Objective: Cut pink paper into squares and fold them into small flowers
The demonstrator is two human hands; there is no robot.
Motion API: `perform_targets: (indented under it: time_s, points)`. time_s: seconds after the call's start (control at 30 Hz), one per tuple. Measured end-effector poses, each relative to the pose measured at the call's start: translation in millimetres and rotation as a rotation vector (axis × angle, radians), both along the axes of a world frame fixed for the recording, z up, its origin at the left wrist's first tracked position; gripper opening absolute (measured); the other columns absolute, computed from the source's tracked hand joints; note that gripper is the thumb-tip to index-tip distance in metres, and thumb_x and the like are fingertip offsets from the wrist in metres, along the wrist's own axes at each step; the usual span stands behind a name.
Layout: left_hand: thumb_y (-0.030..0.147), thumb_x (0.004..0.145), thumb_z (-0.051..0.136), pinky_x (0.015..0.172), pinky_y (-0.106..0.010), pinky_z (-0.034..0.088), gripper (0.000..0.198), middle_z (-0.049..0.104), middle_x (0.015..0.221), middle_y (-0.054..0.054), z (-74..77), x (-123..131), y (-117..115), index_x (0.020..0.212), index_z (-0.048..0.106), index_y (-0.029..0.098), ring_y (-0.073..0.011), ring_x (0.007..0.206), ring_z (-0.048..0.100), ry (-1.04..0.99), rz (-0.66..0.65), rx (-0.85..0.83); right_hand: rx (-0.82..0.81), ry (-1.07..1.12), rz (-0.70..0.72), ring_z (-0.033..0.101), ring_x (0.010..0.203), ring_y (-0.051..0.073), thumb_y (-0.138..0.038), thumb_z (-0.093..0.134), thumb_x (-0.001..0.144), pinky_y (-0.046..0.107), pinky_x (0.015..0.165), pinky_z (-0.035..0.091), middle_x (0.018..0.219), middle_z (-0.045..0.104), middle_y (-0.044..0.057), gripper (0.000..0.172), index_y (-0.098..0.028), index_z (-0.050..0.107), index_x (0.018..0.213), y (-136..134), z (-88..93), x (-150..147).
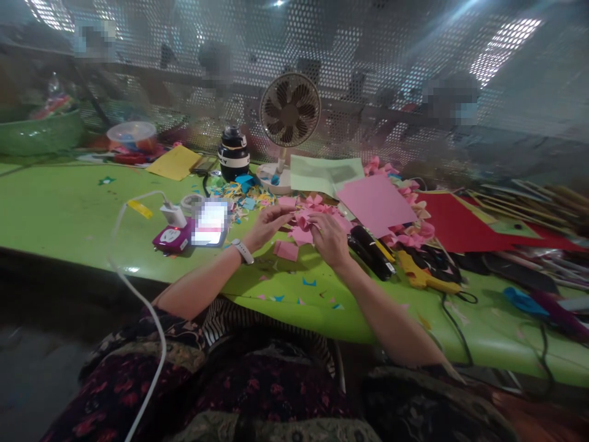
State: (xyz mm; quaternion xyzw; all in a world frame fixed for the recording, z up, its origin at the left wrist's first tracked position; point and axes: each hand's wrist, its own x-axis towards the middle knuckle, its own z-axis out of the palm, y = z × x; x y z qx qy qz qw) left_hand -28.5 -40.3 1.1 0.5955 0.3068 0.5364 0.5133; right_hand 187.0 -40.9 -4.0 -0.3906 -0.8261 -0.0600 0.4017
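Between my two hands is a folded pink paper flower (302,220), held just above the green table (257,282). My left hand (267,226) wears a light wristband and pinches the flower's left side with its fingertips. From the right, my right hand (330,240) grips the same flower between thumb and fingers. Part of the flower is covered by my fingers. Under and behind it lie more pink paper pieces (315,202). A small stack of pink paper squares (286,250) lies just below my left fingertips.
A phone (210,222) and a purple power socket (172,236) with a white cable are left. Behind stand a fan (289,113) and a black bottle (233,153). At right lie a pink sheet (377,205), a black stapler-like tool (372,253) and a yellow glue gun (423,273).
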Motion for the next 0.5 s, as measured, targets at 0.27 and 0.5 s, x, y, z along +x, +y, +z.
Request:
perform_targets:
  time_s: [0.27, 0.5]
  points:
    - [0.044, 0.087, 0.076, 0.074, -0.029, 0.064, 0.032, 0.079, 0.098, -0.007, -2.3, 0.8, 2.8, 0.106, 0.078, 0.018, -0.015, 0.084, 0.076, 0.001, 0.007, 0.017, 0.01, 0.009, 0.016, 0.071, 0.106, 0.028, -0.022, 0.05, 0.102, 0.045, 0.09, 0.059, 0.112, 0.077, 0.011, 0.021, -0.024, 0.07, 0.106, -0.2, 1.4, 0.2]
    - [0.037, 0.086, 0.075, 0.076, -0.031, 0.064, 0.029, 0.079, 0.1, -0.009, -4.3, 0.8, 3.9, 0.106, 0.077, 0.016, -0.0149, 0.083, 0.075, 0.052, 0.033, 0.108, 0.023, -0.008, 0.0, 0.07, 0.107, 0.029, -0.023, 0.049, 0.102, 0.047, 0.094, 0.057, 0.112, 0.077, 0.012, 0.023, -0.023, 0.071, 0.107, -0.5, 1.1, -0.7]
